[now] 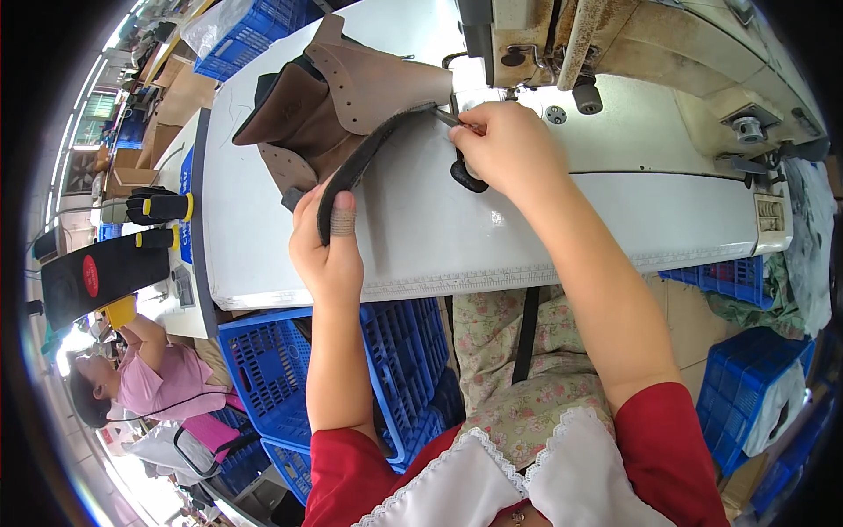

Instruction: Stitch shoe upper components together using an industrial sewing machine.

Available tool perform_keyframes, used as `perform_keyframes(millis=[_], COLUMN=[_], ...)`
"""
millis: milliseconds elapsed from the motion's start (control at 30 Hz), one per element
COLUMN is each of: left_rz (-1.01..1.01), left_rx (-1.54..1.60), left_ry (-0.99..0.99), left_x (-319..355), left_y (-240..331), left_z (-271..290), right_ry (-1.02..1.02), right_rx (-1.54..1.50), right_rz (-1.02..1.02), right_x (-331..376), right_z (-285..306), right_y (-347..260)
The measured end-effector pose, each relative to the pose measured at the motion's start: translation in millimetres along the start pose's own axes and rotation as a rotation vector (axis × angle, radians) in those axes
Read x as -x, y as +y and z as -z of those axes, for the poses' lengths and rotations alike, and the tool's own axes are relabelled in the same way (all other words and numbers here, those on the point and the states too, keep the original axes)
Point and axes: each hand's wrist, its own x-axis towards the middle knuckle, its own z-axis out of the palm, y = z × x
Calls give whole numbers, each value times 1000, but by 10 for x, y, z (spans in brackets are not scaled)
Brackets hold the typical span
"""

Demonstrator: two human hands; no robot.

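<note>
Head view: a brown boot upper point(386, 88) is lying on the white table point(421, 237), left of the sewing machine point(650, 44), its eyelet flaps spreading toward the far left. A dark strip point(362, 156) is running along its near edge; whether it is fully joined there, one cannot tell.

Left hand point(327, 263) is closing firmly on the strip's near end, its thumb, wrapped in tape point(343, 222), pressing on top. Right hand point(514, 145) is pinching a thin dark tool point(450, 117) between thumb and fingers, its tip meeting the strip's far end; the tool's kind is not showing clearly.

In this inspector's judgement, good work is calling for an even, light tension from the left, a shallow tool angle, and care to be sparing the leather.

Obstructions: a black loop point(468, 180) is sitting just below the right wrist side, and the machine is crowding that hand's far side. Blue baskets point(268, 378) are standing below the table's front edge; a co-worker point(167, 378) in pink is sitting well apart at left.
</note>
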Motion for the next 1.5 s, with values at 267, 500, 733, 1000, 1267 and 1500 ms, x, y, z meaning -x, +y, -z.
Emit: perform_keyframes(millis=[267, 500, 733, 1000, 1267, 1500], left_rz=[-67, -221, -253, -243, -288, -304], left_rx=[-88, -400, -726, -788, -723, -654], left_ry=[-22, 34, -117, -192, -268, -294], left_x=[-12, 33, 276, 340, 374, 527], left_y=[-24, -309, 267, 747, 845, 745], left_z=[-48, 142, 339, 63, 62, 16], right_ry=[134, 77, 531, 566, 334, 291], right_rx=[-72, -29, 749, 801, 723, 617], right_rz=[105, 259, 210, 341, 417, 359], right_x=[116, 848, 1237, 1138, 1114, 1208], right_z=[16, 928, 2819, 3246, 3490, 3542], right_y=[297, 1081, 2777, 3793, 3862, 4133])
